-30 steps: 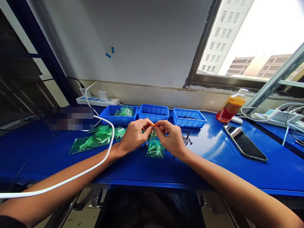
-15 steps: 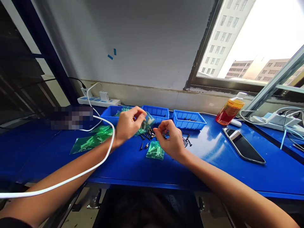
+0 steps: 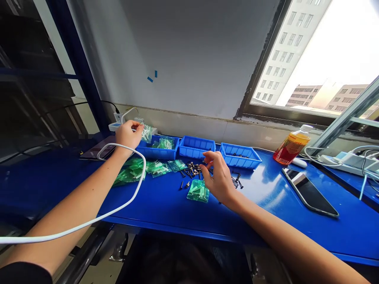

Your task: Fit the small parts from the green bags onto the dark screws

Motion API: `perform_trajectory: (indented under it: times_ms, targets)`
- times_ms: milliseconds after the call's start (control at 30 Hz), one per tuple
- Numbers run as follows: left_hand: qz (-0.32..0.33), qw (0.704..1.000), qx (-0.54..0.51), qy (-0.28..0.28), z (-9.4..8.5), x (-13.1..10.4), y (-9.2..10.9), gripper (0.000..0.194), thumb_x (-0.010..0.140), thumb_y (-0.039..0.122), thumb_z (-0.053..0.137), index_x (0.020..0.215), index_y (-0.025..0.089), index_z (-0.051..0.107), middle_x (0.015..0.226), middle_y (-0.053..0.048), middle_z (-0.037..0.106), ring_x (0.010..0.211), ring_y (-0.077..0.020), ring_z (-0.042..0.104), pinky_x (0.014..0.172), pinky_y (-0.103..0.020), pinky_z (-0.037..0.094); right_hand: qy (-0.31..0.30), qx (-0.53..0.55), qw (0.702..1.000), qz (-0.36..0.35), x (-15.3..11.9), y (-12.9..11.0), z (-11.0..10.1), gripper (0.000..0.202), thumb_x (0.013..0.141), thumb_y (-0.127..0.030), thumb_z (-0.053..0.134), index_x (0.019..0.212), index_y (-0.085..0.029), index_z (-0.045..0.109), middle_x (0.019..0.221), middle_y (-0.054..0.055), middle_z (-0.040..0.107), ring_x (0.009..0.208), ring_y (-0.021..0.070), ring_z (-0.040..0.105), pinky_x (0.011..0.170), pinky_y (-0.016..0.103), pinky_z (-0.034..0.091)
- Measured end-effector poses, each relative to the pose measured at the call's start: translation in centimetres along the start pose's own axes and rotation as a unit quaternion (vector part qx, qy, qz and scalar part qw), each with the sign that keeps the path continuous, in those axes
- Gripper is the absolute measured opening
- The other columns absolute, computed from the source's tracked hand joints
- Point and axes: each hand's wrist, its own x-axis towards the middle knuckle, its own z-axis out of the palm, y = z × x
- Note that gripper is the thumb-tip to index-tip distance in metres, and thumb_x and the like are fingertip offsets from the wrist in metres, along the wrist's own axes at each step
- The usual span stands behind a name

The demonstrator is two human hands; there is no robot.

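Note:
My left hand [image 3: 129, 135] pinches a small green plastic bag [image 3: 147, 133] with pale pieces in it, just above the left end of the left blue bin [image 3: 160, 154]. That bin holds more such bags. My right hand [image 3: 218, 173] hovers over a pile of dark screws [image 3: 194, 169], its thumb and index finger near each other; whether something small sits between them is too small to tell. A filled green bag [image 3: 198, 191] lies on the blue table just left of my right wrist. More green bags [image 3: 130, 172] lie beneath my left forearm.
Two more blue bins [image 3: 197, 147] [image 3: 240, 156] stand along the back, the right one with small dark parts. To the right are a drink bottle [image 3: 292, 144] and a phone [image 3: 310, 192]. A white cable [image 3: 118, 211] crosses over my left forearm.
My left hand has moved left with its bag, from above the screws to the left bin's far left end. My right hand stays over the screws. The view has shifted slightly.

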Motion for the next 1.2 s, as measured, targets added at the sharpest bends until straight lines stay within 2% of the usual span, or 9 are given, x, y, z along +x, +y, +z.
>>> perform_trajectory:
  times_ms: [267, 433, 533, 600, 667, 733, 800, 1067, 1200]
  targets:
    - [-0.083, 0.996, -0.004, 0.030, 1.2, 0.1, 0.7, 0.015, 0.075, 0.027, 0.054, 0.087, 0.017, 0.056, 0.080, -0.005, 0.065, 0.072, -0.0196, 0.060, 0.073, -0.032, 0.046, -0.014, -0.013, 1.000, -0.016, 0.2, -0.5, -0.4, 0.020, 0.081, -0.006, 0.043, 0.091, -0.020, 0.054, 0.079, 0.003, 0.050, 0.069, 0.0134, 0.051, 0.062, 0.027, 0.045]
    - [-0.040, 0.998, -0.020, 0.032, 1.8, -0.8, 2.0, 0.016, 0.073, 0.025, 0.052, 0.085, 0.017, 0.059, 0.083, -0.005, 0.066, 0.076, -0.0193, 0.061, 0.076, -0.031, 0.047, -0.010, -0.010, 1.000, 0.002, 0.3, -0.2, -0.4, 0.022, 0.082, -0.006, 0.040, 0.082, -0.020, 0.058, 0.076, 0.003, 0.049, 0.066, 0.0130, 0.049, 0.056, 0.025, 0.043]
    - [0.047, 0.998, -0.043, 0.006, 2.2, -2.3, 3.6, 0.016, 0.075, 0.028, 0.048, 0.081, 0.019, 0.060, 0.085, -0.005, 0.067, 0.078, -0.0185, 0.061, 0.073, -0.028, 0.047, -0.021, -0.001, 1.000, 0.003, 0.3, 0.2, -0.3, 0.024, 0.083, -0.007, 0.038, 0.080, -0.020, 0.058, 0.075, 0.003, 0.049, 0.066, 0.0129, 0.050, 0.056, 0.025, 0.043]
    - [0.112, 0.991, -0.061, -0.050, 2.5, -3.6, 4.9, 0.019, 0.077, 0.031, 0.046, 0.081, 0.020, 0.061, 0.083, -0.004, 0.067, 0.075, -0.0176, 0.060, 0.066, -0.026, 0.046, -0.044, 0.008, 0.999, -0.002, 0.3, 0.4, -0.2, 0.023, 0.083, -0.009, 0.039, 0.080, -0.020, 0.058, 0.075, 0.003, 0.051, 0.067, 0.0130, 0.051, 0.058, 0.025, 0.044]
    - [0.187, 0.967, -0.067, -0.158, 2.6, -5.0, 6.2, 0.022, 0.079, 0.033, 0.045, 0.084, 0.020, 0.061, 0.080, -0.003, 0.067, 0.070, -0.0166, 0.060, 0.062, -0.025, 0.045, -0.071, 0.012, 0.997, -0.005, 0.2, 0.5, -0.1, 0.018, 0.083, -0.011, 0.042, 0.081, -0.020, 0.058, 0.074, 0.003, 0.054, 0.067, 0.0135, 0.051, 0.059, 0.026, 0.044]
    - [0.271, 0.914, -0.046, -0.297, 2.8, -6.3, 7.2, 0.020, 0.079, 0.030, 0.045, 0.085, 0.019, 0.061, 0.077, -0.002, 0.067, 0.067, -0.0159, 0.059, 0.060, -0.024, 0.043, -0.095, 0.009, 0.995, -0.008, 0.1, 0.5, 0.0, 0.014, 0.081, -0.012, 0.045, 0.080, -0.019, 0.058, 0.073, 0.002, 0.056, 0.067, 0.0140, 0.051, 0.060, 0.026, 0.044]
    - [0.322, 0.864, -0.009, -0.387, 2.8, -7.1, 7.6, 0.017, 0.079, 0.027, 0.044, 0.079, 0.018, 0.059, 0.074, -0.002, 0.065, 0.064, -0.0156, 0.058, 0.057, -0.024, 0.039, -0.111, 0.005, 0.994, -0.013, 0.0, 0.3, 0.0, 0.014, 0.080, -0.012, 0.046, 0.075, -0.019, 0.057, 0.071, 0.002, 0.057, 0.067, 0.0139, 0.050, 0.061, 0.026, 0.043]
    - [0.330, 0.826, 0.026, -0.455, 2.5, -6.9, 7.3, 0.016, 0.075, 0.034, 0.055, 0.071, 0.018, 0.055, 0.066, 0.000, 0.061, 0.060, -0.0147, 0.055, 0.052, -0.022, 0.035, -0.128, 0.007, 0.992, -0.017, -0.1, -0.1, 0.0, 0.011, 0.081, -0.013, 0.048, 0.081, -0.018, 0.059, 0.073, 0.003, 0.060, 0.069, 0.0145, 0.051, 0.063, 0.027, 0.043]
    - [0.340, 0.811, 0.035, -0.475, 2.6, -7.2, 7.4, 0.009, 0.073, 0.027, 0.056, 0.070, 0.018, 0.056, 0.066, 0.001, 0.060, 0.058, -0.0135, 0.054, 0.052, -0.021, 0.035, -0.136, 0.002, 0.991, -0.012, 0.0, 0.0, 0.0, 0.011, 0.082, -0.016, 0.048, 0.081, -0.017, 0.059, 0.073, 0.003, 0.060, 0.069, 0.0150, 0.052, 0.064, 0.027, 0.043]
